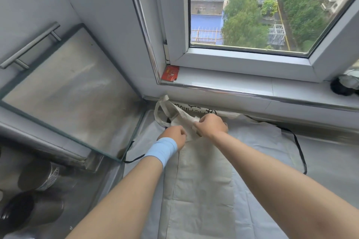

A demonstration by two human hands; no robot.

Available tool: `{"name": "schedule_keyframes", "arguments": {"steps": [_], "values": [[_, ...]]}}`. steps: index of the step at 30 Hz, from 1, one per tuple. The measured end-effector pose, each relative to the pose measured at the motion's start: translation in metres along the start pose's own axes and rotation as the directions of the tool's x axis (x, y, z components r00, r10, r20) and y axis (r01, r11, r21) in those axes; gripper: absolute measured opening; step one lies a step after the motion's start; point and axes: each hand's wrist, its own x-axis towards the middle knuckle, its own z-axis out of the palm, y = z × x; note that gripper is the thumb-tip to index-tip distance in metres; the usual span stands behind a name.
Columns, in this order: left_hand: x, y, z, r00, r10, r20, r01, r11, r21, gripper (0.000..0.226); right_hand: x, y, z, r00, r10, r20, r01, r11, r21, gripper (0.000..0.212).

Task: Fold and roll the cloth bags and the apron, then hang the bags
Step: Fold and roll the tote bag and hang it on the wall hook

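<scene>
Fingers (pixel 183 133) of my left hand (pixel 173 135) and right hand (pixel 210 125) are curled tight, pinching the top end of the cloth bag (pixel 202 170). It lies flat on the apron (pixel 262 137), I think, on the surface (pixel 330 153). It looks soft, light and floppy, so I should hold its corners, not the loopy handles (pixel 162 109).

Grey counter (pixel 334 157) below the window sill. Directly on it: a pale apron (pixel 258 141), spread flat, its black strap (pixel 300 152) looping onto the bare counter at the right. On the apron lies a beige cloth bag (pixel 204 180), folded into a long strip, handles toward the wall.
</scene>
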Motion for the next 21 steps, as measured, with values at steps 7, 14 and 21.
{"name": "schedule_keyframes", "arguments": {"steps": [7, 14, 21], "values": [[0.010, 0.015, -0.029, 0.956, 0.066, -0.286, -0.140, 0.959, -0.245, 0.020, 0.005, -0.031, -0.023, 0.970, -0.196, -0.146, 0.237, 0.897, 0.374, 0.022], [0.004, 0.055, -0.053, 0.983, 0.153, -0.103, -0.185, 0.825, -0.535, 0.037, 0.000, -0.061, -0.075, 0.926, -0.300, -0.228, 0.375, 0.678, 0.632, 0.012], [-0.003, 0.060, -0.120, 0.978, 0.179, -0.106, -0.146, 0.954, 0.260, 0.011, -0.004, -0.051, -0.131, 0.918, -0.217, -0.332, 0.396, 0.563, 0.725, 0.014]]}}
